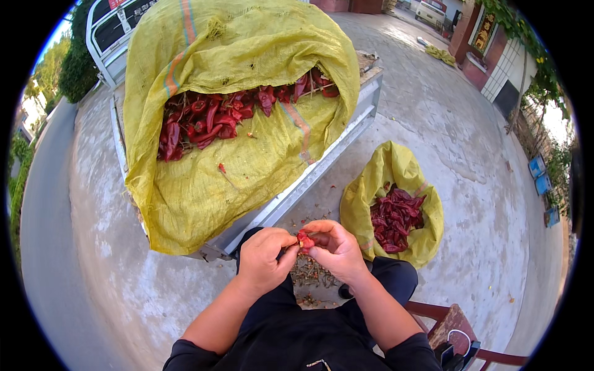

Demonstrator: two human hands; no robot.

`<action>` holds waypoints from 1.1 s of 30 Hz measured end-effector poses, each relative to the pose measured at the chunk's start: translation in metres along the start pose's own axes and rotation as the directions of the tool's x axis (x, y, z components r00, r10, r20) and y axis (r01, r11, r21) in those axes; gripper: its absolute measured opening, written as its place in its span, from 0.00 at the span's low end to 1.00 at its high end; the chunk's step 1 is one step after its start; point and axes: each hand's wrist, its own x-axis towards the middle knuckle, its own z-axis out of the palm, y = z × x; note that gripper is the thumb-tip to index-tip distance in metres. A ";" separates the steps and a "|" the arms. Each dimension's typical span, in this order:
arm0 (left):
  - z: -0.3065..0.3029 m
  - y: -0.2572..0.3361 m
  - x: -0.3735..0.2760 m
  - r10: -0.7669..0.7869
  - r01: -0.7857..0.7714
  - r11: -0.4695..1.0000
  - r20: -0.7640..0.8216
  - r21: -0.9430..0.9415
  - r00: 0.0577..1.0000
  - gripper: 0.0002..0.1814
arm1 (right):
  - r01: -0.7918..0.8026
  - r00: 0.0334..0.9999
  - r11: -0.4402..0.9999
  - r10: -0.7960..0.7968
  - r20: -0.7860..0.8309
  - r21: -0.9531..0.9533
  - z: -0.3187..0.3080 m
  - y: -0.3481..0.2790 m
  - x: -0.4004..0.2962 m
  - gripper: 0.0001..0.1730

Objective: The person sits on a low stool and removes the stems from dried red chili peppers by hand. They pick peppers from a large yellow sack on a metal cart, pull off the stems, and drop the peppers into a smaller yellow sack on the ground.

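Between my two hands, over my lap, is a red chili pepper [305, 242]. My left hand [269, 257] pinches its left end between thumb and forefinger, and my right hand [338, 250] grips its right side with thumb and fingers. Beyond them a large yellow woven sack [222, 199] lies on a metal truck bed, its mouth towards me. Dried red chili peppers [209, 116] fill the back of the opening. Right of my hands a smaller yellow woven sack [431, 204] stands on the ground, open at the top, with dark red peppers [397, 218] inside.
The truck bed's metal edge [297, 190] runs diagonally in front of me. Stems and scraps [315, 276] litter the concrete between my legs. At lower right is a worn wooden seat [457, 324] with a phone-like device and a white cable. A parked vehicle [430, 11] stands far off.
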 end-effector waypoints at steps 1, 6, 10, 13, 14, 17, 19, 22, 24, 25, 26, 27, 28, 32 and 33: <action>0.000 0.000 -0.001 -0.001 0.001 1.000 0.002 0.000 1.000 0.11 | 0.050 0.999 0.996 -0.050 0.009 -0.080 0.000 -0.002 -0.001 0.19; 0.001 0.002 0.000 -0.047 0.049 0.998 0.068 -0.041 0.997 0.10 | 0.134 0.991 0.931 -0.123 0.054 -0.340 -0.006 -0.005 -0.006 0.12; 0.004 0.004 -0.009 -0.378 0.444 0.799 0.237 -0.406 0.895 0.12 | -0.181 0.982 0.982 0.184 -0.049 0.060 -0.009 -0.006 -0.005 0.07; 0.016 -0.010 -0.019 -0.509 0.608 0.463 0.368 -0.645 0.778 0.16 | -0.267 0.956 0.943 0.286 -0.069 0.200 -0.006 -0.008 -0.005 0.07; 0.017 -0.013 -0.019 -0.508 0.611 0.453 0.375 -0.649 0.775 0.18 | -0.260 0.953 0.948 0.282 -0.108 0.186 -0.008 -0.007 -0.004 0.07; -0.004 -0.006 0.000 -0.455 0.571 0.787 0.405 -0.234 0.793 0.24 | -0.161 0.944 0.986 0.168 -0.282 0.049 -0.045 -0.010 -0.005 0.06; -0.028 -0.006 0.017 -0.014 -0.003 0.999 0.507 0.033 0.862 0.26 | -0.084 0.901 0.984 0.008 -0.433 -0.158 -0.086 -0.025 -0.004 0.10; -0.032 -0.006 0.019 0.103 -0.003 0.987 0.626 -0.159 0.773 0.21 | -0.203 0.780 0.640 -0.351 -0.517 -0.741 -0.167 -0.039 -0.007 0.23; -0.015 -0.018 0.008 0.229 -0.187 0.973 0.652 -0.135 0.722 0.18 | -0.269 0.785 0.499 -0.381 -0.488 -0.824 -0.177 -0.028 -0.005 0.26; -0.010 -0.021 0.009 0.109 -0.091 0.994 0.634 -0.061 0.765 0.17 | -0.307 0.781 0.422 -0.400 -0.479 -0.853 -0.180 -0.025 -0.006 0.27; -0.005 -0.024 0.012 -0.013 0.009 1.000 0.606 0.009 0.795 0.16 | -0.274 0.805 0.414 -0.395 -0.442 -0.868 -0.179 -0.017 -0.008 0.26; -0.005 -0.029 0.013 -0.142 0.114 0.990 0.567 0.086 0.811 0.15 | -0.246 0.822 0.392 -0.400 -0.404 -0.887 -0.172 -0.009 -0.005 0.24; -0.005 -0.031 0.013 -0.084 0.039 0.995 0.554 0.093 0.828 0.10 | -0.233 0.846 0.428 -0.353 -0.399 -0.873 -0.165 0.000 -0.006 0.22; -0.044 -0.034 0.061 0.081 -0.188 0.945 0.365 0.268 0.927 0.14 | -0.300 0.873 0.686 -0.082 -0.480 -0.663 -0.156 0.024 -0.026 0.15; -0.055 -0.046 0.077 0.113 -0.189 0.919 0.229 0.346 0.967 0.14 | -0.321 0.865 0.746 -0.020 -0.502 -0.584 -0.147 0.022 -0.030 0.15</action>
